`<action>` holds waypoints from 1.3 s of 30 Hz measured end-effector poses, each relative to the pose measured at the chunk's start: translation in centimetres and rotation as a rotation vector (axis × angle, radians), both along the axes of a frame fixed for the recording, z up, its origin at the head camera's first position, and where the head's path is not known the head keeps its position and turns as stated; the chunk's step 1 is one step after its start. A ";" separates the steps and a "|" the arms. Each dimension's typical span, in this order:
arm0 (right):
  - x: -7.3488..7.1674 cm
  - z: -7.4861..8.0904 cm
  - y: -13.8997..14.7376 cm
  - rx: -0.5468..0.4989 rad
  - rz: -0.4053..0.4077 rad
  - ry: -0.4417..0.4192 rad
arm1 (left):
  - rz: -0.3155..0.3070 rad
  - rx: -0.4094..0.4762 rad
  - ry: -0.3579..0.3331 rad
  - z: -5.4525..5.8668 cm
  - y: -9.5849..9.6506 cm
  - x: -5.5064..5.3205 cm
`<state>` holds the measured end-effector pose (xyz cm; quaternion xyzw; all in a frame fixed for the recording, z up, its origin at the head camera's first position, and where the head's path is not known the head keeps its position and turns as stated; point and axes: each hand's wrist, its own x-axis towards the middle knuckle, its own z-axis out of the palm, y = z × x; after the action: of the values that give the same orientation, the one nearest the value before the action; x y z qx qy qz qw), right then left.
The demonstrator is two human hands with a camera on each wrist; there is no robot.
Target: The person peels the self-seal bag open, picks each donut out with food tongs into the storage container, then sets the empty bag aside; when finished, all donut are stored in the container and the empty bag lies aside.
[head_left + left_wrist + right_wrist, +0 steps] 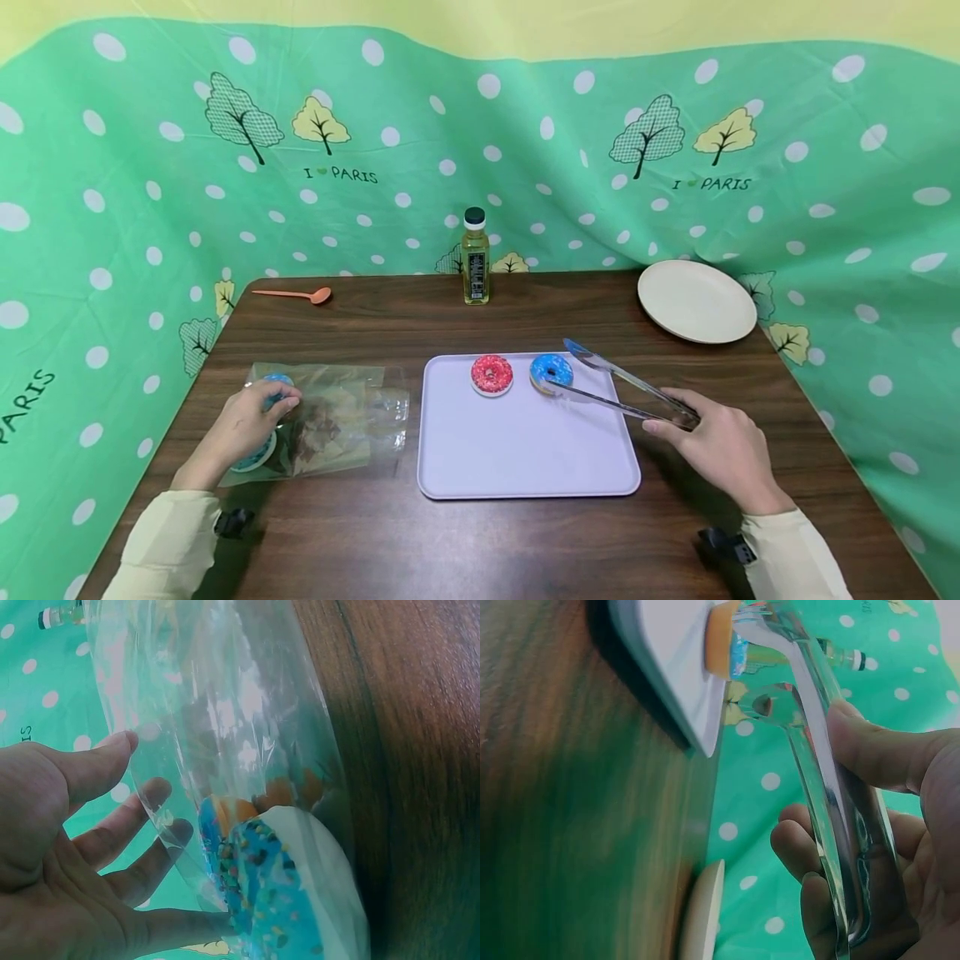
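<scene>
Furthest left, your left hand (251, 417) sits over a long clear plastic bag (341, 425), thumb and fingers loosely spread, gripping nothing; some fingers lie against the film near blue-iced, sprinkled doughnuts (259, 874) inside, perhaps to keep the bag steady. The bag's bare end lies toward the pale lilac rectangular tray (517, 454), seemingly for an easy reach between them. Along the tray's far side sit a red-iced ring doughnut (491, 376) and, right of it, a blue-iced ring doughnut (553, 367). Shiny metal tongs (851, 825) stand parted, one tip at the blue doughnut's near-right side, the other beyond it; whether they touch it, you cannot tell. Your right hand (723, 446) curls round their rear, thumb against fingers, apparently so the long arms span the tray's edge.
</scene>
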<state>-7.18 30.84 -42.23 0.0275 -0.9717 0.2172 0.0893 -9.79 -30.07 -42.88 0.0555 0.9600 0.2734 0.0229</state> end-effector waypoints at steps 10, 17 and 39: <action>-0.6 0.2 -2.0 -0.032 0.054 0.031 | 0.004 -0.006 0.004 -0.2 -0.2 0.1; -1.1 0.2 -4.2 -0.051 0.106 0.024 | 0.002 -0.010 0.018 -0.1 -0.1 0.1; -2.9 0.2 -12.2 -0.057 0.293 0.026 | 0.009 -0.009 0.009 0.0 -0.1 0.0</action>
<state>-10.11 18.62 -42.03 0.1693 -0.9494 0.2552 0.0699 -9.78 -30.19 -42.91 0.0522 0.9615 0.2691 0.0176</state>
